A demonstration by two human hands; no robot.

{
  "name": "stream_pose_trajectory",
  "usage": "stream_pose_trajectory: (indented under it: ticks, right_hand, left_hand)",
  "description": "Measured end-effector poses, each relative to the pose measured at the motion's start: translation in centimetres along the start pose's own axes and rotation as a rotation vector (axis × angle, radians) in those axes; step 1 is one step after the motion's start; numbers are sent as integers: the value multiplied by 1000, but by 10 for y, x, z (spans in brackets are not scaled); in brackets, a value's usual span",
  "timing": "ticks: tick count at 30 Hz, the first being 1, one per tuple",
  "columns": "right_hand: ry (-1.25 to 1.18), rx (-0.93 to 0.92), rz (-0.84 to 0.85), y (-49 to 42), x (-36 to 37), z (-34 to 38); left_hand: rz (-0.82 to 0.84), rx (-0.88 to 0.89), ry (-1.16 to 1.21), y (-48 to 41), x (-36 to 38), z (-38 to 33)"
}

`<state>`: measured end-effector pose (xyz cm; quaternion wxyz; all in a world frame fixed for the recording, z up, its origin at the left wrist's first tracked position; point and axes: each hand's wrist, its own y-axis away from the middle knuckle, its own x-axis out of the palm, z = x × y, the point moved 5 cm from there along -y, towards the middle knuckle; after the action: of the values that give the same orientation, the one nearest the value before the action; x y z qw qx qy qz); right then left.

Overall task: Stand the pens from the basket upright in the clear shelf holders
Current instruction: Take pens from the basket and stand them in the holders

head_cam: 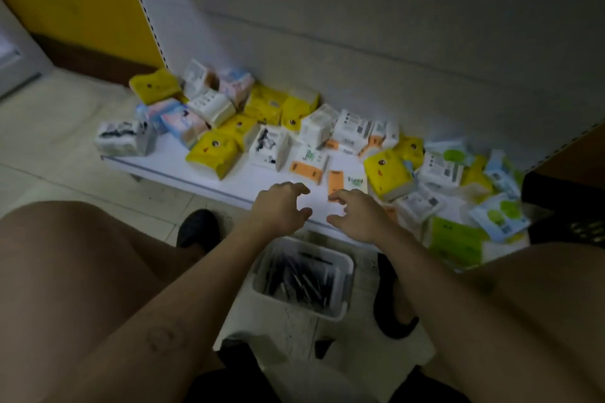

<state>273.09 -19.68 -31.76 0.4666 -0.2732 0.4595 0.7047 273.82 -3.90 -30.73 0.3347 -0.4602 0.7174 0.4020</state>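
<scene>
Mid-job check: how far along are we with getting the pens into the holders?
Done: nothing visible; no clear holder or upright pen is in view. In hand: nothing; the left hand and right hand hover empty, fingers loosely curled, over the low shelf beside tissue packs. Left: everything; the pens lie in the basket on the floor.

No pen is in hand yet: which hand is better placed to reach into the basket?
Left, narrowly. Both are empty above the shelf edge, but the left hand hangs nearly over the basket of pens; the right hand sits further to its side.
</scene>
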Motion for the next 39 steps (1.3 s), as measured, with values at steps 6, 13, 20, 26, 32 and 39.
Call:
stream_pose_trajectory:
  ticks: [6,13,20,26,32,39]
  right_hand:
    - [28,53,197,-39,66,-30]
    - [4,136,433,-63,153,-75]
    - [-63,233,490,-54,185,-82]
    - [-125,314,553,-58,195,-83]
    - [-203,403,553,-73,203,-88]
    - [-225,450,592,-81,227,-90]
  left_hand:
    - [208,-139,102,-20,67,21]
    - [366,-289,158,-38,143,66]
    - [417,-402,344,-27,200,96]
    - [547,-470,460,-16,240,103]
    - [544,-563,604,-22,253,124]
    - [522,-700,597,-30,268,144]
